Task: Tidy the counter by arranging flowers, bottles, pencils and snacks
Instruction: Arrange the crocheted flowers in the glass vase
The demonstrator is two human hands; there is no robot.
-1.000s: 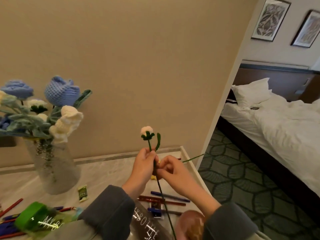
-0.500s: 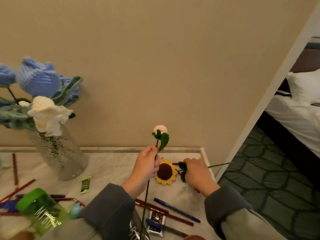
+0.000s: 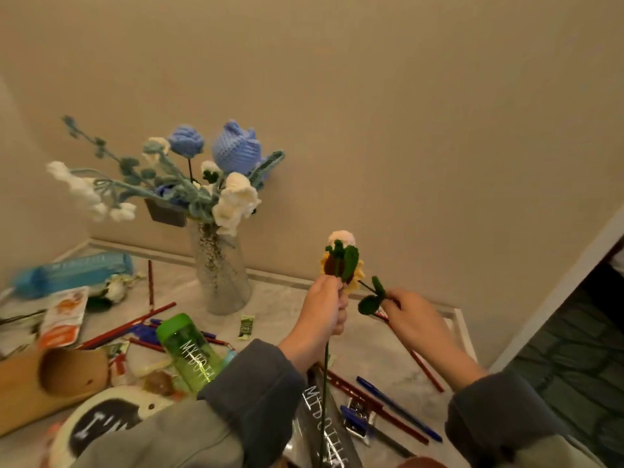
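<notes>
My left hand (image 3: 323, 307) grips the green stem of a crocheted white bud flower (image 3: 342, 238), held upright above the marble counter (image 3: 280, 336). My right hand (image 3: 410, 317) pinches the stem of a crocheted sunflower (image 3: 358, 282), lifted off the counter so its head sits just behind the bud's leaves. A glass vase (image 3: 221, 275) with blue and white crocheted flowers (image 3: 236, 148) stands at the back, left of both hands. Red and blue pencils (image 3: 398, 410) lie scattered on the counter.
A green bottle (image 3: 189, 349) lies in front of the vase, a blue bottle (image 3: 72, 270) at the far left. Snack packets (image 3: 62, 317), a wooden holder (image 3: 50, 373) and a small green sachet (image 3: 245, 327) clutter the left side. The counter's right edge drops to a carpeted floor (image 3: 574, 366).
My right hand has picked the sunflower up off the counter and raised it beside the white bud. The view has swung left, showing more of the cluttered counter.
</notes>
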